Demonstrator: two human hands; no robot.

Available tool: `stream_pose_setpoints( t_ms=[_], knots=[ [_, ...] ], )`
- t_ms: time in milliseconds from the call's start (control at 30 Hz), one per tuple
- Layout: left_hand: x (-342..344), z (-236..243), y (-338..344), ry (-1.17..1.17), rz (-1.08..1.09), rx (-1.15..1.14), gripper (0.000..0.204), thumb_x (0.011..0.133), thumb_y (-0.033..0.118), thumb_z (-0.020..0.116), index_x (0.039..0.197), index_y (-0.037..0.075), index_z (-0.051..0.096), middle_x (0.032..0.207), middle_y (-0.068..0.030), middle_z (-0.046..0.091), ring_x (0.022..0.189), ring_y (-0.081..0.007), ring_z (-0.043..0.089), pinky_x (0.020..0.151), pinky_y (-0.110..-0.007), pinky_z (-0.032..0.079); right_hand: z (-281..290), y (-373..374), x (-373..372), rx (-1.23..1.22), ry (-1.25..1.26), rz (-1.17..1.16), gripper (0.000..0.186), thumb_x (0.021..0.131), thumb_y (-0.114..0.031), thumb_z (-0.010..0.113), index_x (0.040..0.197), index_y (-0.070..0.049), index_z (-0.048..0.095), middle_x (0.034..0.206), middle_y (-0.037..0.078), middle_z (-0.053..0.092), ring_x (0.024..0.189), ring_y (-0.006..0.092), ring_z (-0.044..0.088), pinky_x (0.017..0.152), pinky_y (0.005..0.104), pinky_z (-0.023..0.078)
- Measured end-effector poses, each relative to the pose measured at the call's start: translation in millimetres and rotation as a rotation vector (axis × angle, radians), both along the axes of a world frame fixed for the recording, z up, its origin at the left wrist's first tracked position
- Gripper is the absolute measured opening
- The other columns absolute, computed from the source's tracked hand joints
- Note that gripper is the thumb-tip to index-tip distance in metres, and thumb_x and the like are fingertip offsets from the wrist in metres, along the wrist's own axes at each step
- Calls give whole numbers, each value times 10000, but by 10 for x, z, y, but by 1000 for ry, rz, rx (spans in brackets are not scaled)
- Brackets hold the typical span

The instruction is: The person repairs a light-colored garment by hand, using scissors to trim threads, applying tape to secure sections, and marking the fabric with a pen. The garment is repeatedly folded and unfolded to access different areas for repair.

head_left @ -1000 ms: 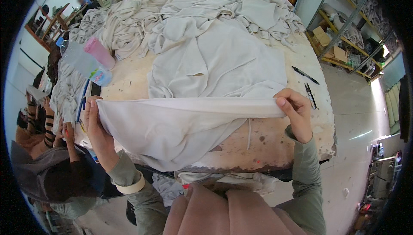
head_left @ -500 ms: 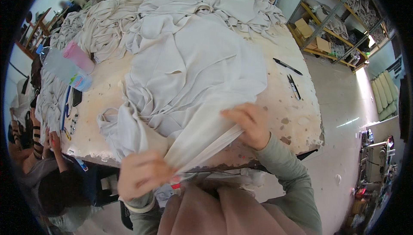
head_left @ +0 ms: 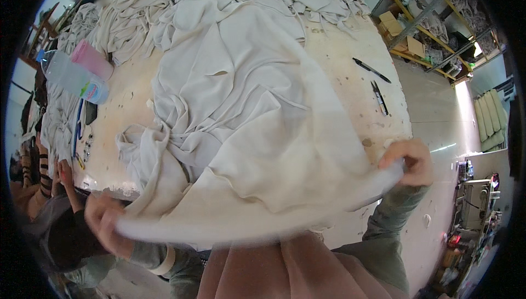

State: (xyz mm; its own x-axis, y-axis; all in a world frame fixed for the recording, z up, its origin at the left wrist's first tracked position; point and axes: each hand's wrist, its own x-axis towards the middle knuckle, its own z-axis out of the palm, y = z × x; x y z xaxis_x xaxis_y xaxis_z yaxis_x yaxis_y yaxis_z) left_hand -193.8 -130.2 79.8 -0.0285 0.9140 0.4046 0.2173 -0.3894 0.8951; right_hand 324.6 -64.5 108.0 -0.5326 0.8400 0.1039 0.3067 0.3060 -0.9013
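Left hand (head_left: 109, 223) blurred just off near-left corner of table (head_left: 339, 52). Cloth (head_left: 263, 184) blurred along hem, hides most of near edge. Far edge cut off.

With my left fingers (head_left: 111, 226) and right fingers (head_left: 395, 154) I hold the pale grey fabric (head_left: 263, 189) by opposite ends of its blurred near edge; two pens (head_left: 371, 70) lie on the counter (head_left: 342, 52).

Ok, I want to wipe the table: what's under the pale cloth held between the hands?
The stained tabletop shows to the left and right of the pale cloth. Whatever lies beneath its middle is covered and cannot be seen.
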Motion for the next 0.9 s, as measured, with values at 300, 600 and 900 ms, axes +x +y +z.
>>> stream_pose_setpoints(
  t_ms=[300, 600, 900],
  knots=[
    [295, -757, 382, 82, 107, -699, 216, 872, 200, 652, 863, -16, 645, 721, 45, 568, 670, -25, 449, 586, -189, 332, -966, 604, 42, -319, -172, -342, 198, 870, -187, 637, 932, 1, 647, 784, -7, 611, 723, 54, 520, 669, 219, 427],
    [261, -746, 354, 139, 229, -641, 198, 868, 191, 652, 880, -6, 652, 740, 31, 577, 685, -43, 458, 613, -193, 353, -915, 602, -4, -374, -111, -296, 251, 827, -137, 674, 1042, -17, 623, 879, 16, 630, 803, 76, 558, 766, 206, 432],
    [1258, -236, 589, 554, 241, 102, 408, 797, 135, 671, 1183, 64, 559, 1159, -140, 571, 1057, -357, 502, 969, -416, 343, -322, 340, -872, -453, 136, -212, 347, 774, -29, 693, 1100, -33, 575, 1034, 79, 650, 884, 96, 600, 787, 239, 467]
  ],
)
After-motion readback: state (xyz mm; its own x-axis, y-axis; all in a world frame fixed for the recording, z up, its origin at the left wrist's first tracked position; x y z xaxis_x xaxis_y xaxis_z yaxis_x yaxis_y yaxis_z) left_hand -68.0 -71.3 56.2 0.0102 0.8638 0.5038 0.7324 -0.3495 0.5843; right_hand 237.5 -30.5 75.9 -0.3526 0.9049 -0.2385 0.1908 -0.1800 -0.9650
